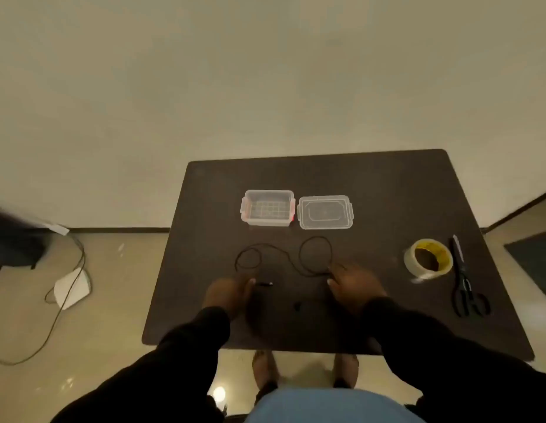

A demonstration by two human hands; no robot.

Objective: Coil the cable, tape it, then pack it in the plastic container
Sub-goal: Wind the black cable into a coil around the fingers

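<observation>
A thin black cable [291, 264] lies in loose loops on the dark table [387, 193]. My left hand [229, 296] rests at its left end, fingertips touching the plug end [264, 283]. My right hand [355, 285] lies on the cable's right end, fingers curled over it. Behind the cable stands the clear plastic container [267, 208] with red clips, lidless. Its clear lid [325, 212] lies flat just to its right. A roll of clear tape [428, 258] sits to the right of my right hand.
Black scissors [467, 288] and a pen [458, 247] lie near the table's right edge. On the floor to the left are a white device [71, 288] with a cord and a dark object [18, 239]. A wall stands close behind the table.
</observation>
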